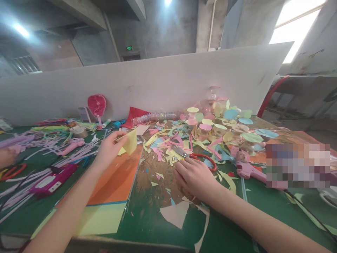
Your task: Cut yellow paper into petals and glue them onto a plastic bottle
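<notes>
Left hand [109, 150]: at 11 o'clock, above an orange paper sheet [116, 175].
Left grip: closed, with thumb and fingers pinching a yellow paper piece [131, 142] near its edge.
Yellow paper piece: held up off the table at 11 o'clock, tilted, over the top end of the orange sheet.
Right hand [196, 177]: at 1 o'clock, palm-down on a green work mat [158, 225], among paper scraps [168, 140].
Right grip: loosely open, fingers gently curved — nothing is held; whether the fingertips touch the scissors cannot be told.
Scissors [181, 151]: lying on the scraps just past the right fingers, steel blades toward 11 o'clock, red handles toward 2 o'clock.
Near the hands: a pale yellow sheet [102, 218] at 7 o'clock, under the left forearm, and a large pale scrap [175, 214] at 6 o'clock.
To the left: pink-purple strips [52, 151] and a magenta plastic tool [52, 179] at 9 o'clock; another person's hand [5, 157] at the far edge.
To the right: a pink glue gun [249, 170] at 3 o'clock, beside a pixelated patch [297, 165] — its contents cannot be made out.
Far side: paper circles [205, 126], a clear plastic bottle [154, 117] on its side and a pink heart-shaped object [97, 105], against a white partition [147, 88].
</notes>
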{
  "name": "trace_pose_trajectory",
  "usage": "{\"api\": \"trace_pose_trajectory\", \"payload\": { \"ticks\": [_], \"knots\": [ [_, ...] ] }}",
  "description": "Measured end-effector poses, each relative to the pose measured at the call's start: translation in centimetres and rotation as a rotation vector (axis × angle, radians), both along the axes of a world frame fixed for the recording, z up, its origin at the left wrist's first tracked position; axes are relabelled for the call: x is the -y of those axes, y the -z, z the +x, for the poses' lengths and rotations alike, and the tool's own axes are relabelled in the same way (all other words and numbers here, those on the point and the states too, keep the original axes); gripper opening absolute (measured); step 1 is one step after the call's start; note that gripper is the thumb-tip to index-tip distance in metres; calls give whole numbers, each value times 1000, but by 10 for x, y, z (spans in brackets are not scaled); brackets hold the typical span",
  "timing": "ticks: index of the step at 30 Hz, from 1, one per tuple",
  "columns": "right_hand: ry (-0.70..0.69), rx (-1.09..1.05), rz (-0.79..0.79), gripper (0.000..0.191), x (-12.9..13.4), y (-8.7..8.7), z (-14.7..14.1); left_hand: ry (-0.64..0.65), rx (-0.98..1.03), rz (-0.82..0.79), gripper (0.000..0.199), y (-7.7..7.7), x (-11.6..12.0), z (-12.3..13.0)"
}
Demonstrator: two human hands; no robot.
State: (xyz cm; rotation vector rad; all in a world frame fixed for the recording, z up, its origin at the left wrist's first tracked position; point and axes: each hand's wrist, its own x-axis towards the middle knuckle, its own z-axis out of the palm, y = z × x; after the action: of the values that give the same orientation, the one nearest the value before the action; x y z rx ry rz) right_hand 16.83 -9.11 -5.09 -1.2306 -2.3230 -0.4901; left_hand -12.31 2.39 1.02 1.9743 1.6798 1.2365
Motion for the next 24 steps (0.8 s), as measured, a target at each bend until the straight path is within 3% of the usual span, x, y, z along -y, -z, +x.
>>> {"api": "trace_pose_trajectory", "payload": {
  "ticks": [3, 6, 11, 17, 20, 24],
  "knots": [
    [48, -94, 16, 17, -1, -2, 0, 166, -37, -26, 30, -7, 17, 36],
    [64, -228, -20, 25, -5, -2, 2, 326, -74, -70, 25, -9, 29, 70],
    [148, -385, -182, 22, -9, -8, 4, 496, 28, -177, 24, 3, 43, 109],
    [112, -626, -450, 22, -9, -18, 3, 603, 225, -324, 26, 23, 51, 122],
    [43, -795, -561, 24, -11, -17, 3, 538, 186, -284, 27, 24, 53, 122],
    [-58, -956, -593, 20, -16, -15, 6, 513, 158, -258, 41, 24, 52, 120]
  ]
}}
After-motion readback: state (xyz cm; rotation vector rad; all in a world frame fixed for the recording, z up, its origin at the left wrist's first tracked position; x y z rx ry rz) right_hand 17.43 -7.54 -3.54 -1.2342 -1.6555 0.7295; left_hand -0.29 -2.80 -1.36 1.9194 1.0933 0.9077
